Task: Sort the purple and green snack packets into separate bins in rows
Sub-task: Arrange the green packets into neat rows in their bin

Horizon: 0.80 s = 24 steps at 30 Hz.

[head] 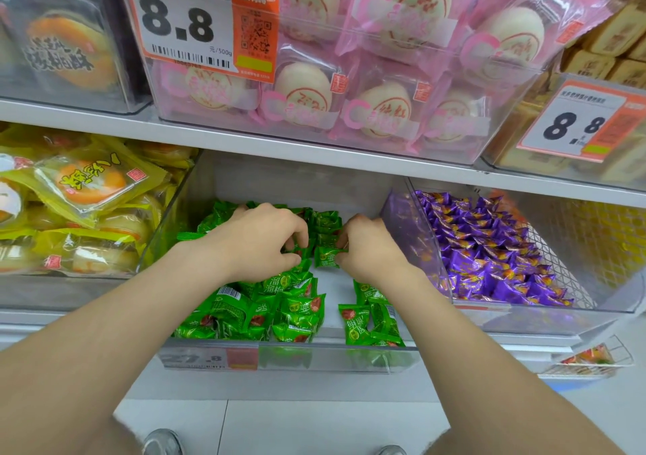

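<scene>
Across the middle bin (297, 182), the loose green packets (297, 314) could be knocked out of row by a careless drag; the left hand (258, 241), knuckles up, curls its fingers onto some of them; the right hand (367, 248) pinches one end packet (327, 257), which might slip; purple packets (489, 244) lie rowed in the neighbouring bin.

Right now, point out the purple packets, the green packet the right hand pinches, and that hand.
purple packets (489, 244): head view, middle of the pile.
green packet (327, 257): head view, its face beside the right fingertips.
right hand (370, 248): head view, back of the hand.
</scene>
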{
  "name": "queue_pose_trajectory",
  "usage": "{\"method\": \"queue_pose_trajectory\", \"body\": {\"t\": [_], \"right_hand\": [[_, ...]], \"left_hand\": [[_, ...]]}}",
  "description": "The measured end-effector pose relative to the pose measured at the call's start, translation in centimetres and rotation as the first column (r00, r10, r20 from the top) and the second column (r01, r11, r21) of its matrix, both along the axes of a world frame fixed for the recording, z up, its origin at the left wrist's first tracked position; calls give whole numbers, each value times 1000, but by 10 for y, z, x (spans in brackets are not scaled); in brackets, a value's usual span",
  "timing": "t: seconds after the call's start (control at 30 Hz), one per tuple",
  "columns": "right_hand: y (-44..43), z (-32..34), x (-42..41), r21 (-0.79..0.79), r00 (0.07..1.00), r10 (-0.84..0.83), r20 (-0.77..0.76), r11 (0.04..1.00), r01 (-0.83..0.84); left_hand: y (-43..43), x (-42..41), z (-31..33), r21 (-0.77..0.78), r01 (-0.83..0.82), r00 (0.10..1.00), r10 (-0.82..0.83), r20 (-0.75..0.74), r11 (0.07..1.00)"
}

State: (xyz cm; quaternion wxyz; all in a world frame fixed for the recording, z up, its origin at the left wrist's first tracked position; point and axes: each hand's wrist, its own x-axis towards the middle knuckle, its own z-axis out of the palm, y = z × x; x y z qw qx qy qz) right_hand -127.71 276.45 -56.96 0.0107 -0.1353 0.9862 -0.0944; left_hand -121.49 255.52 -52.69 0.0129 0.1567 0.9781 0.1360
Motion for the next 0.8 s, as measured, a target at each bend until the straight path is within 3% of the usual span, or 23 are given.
{"method": "queue_pose_trajectory", "body": {"t": [0.33,0.53,0.63,0.8], "right_hand": [[-5,-4,-2,-39,997,-40,-60,999,37],[-2,19,7,-27,999,-45,-15,999,45],[11,40,14,81,999,-2,43,997,-1],[23,39,31,292,946,133,296,930,-222]], "left_hand": [[0,-1,-1,8,1,1000,-1,0,1000],[2,0,-1,3,12,1000,-12,2,1000],[2,0,0,9,13,1000,-13,2,1000],[4,2,1,17,14,1000,-14,0,1000]]}}
